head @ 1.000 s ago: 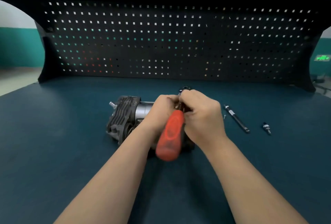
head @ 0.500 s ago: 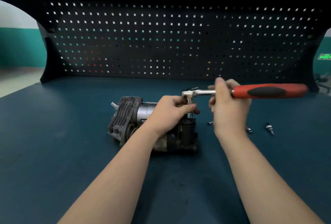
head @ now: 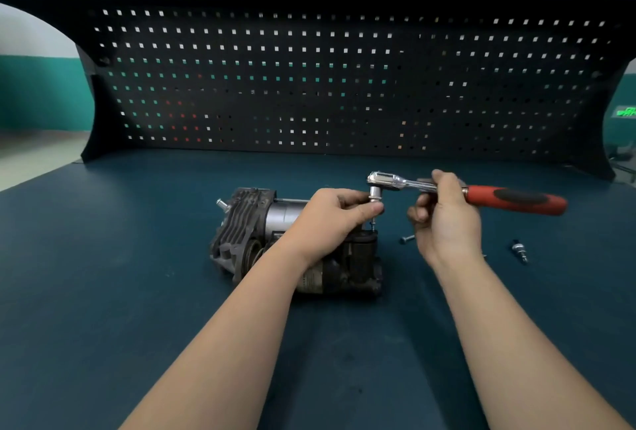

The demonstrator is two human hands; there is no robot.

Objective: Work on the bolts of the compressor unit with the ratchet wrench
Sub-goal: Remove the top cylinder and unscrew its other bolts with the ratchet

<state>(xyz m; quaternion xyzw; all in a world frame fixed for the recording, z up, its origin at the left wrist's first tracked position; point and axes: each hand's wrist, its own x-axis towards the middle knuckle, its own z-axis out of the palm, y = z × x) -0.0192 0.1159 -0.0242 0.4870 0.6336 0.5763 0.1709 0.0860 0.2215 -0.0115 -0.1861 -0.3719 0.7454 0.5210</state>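
Dark teal matting covers the workbench point(head: 103, 292), backed by a black perforated tool panel point(head: 344, 85). At its middle lies the grey finned metal compressor unit point(head: 247, 233) on its side. Over its right end, the left hand point(head: 335, 219) pinches the chrome socket point(head: 375, 194) under the head of the red-handled chrome ratchet wrench point(head: 481, 194), whose shaft the right hand point(head: 445, 219) grips, handle pointing right. A loose bolt point(head: 406, 239) and a small metal fitting point(head: 519, 250) lie nearby on the mat.

left hand point(head: 335, 214) pinching, right hand point(head: 445, 219) apparently gripping
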